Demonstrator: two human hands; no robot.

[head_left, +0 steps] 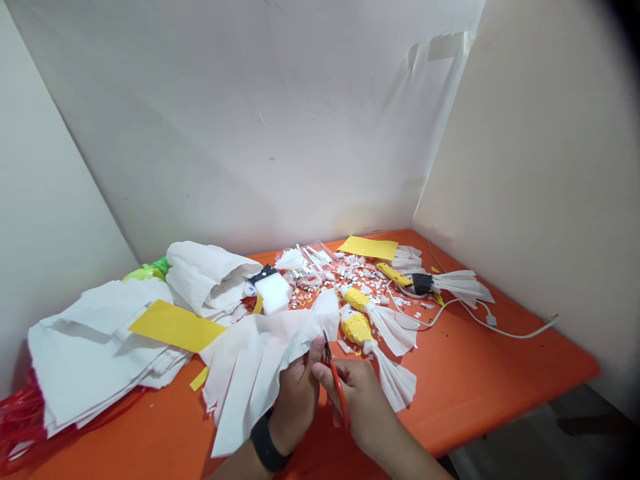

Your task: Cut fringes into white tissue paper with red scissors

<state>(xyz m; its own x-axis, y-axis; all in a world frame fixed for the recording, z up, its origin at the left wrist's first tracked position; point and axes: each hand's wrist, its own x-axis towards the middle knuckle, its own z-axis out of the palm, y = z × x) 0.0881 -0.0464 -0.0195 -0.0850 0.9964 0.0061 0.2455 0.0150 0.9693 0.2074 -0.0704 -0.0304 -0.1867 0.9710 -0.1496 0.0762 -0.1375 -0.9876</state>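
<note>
My left hand (300, 380), with a dark band at the wrist, is closed on the edge of a white tissue-like sheet (260, 347). The sheet spreads out to the left over the table. In my right hand (353, 387) is a pair of scissors (338, 383) with orange-red handles. Their dark blades point up, close to the left thumb and the sheet's edge. Whether the blades touch the sheet I cannot tell. Just beyond my hands lie two yellow fish-like figures (357, 327) with pleated white tails.
White sheets (100, 347) are stacked at left beneath a yellow paper strip (175, 327). A white foam block (273, 293) stands mid-table among scattered scraps. To the right lie a yellow cutter (394, 274), a black fish-like figure (423, 283) and a white cable (520, 335). Walls enclose the orange table (480, 380).
</note>
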